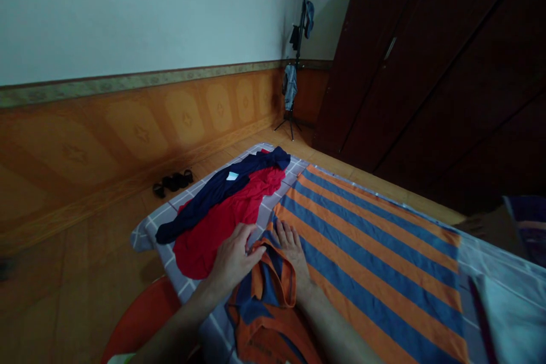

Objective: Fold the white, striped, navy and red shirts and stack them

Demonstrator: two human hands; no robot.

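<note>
An orange and blue striped shirt (pixel 362 244) lies spread over a checked cloth, its near end bunched into folds with the orange neckband (pixel 288 281) raised. My left hand (pixel 236 256) is at the left edge of these folds. Its thumb touches the orange band, while a gap shows between thumb and curved fingers. Flat on the stripes lies my right hand (pixel 292 247), fingers extended, the neckband beside its wrist. Left of both hands are a crumpled red garment (pixel 226 216) and a dark blue garment (pixel 205 202) with a pale label.
The checked cloth (pixel 147 227) covers the raised surface. An orange-red stool (pixel 147 318) stands below its left side. Pale fabric (pixel 512 313) lies at the right. Beyond are black sandals (pixel 173 182), a coat stand (pixel 301 34) with clothes, and a dark wardrobe (pixel 409 79).
</note>
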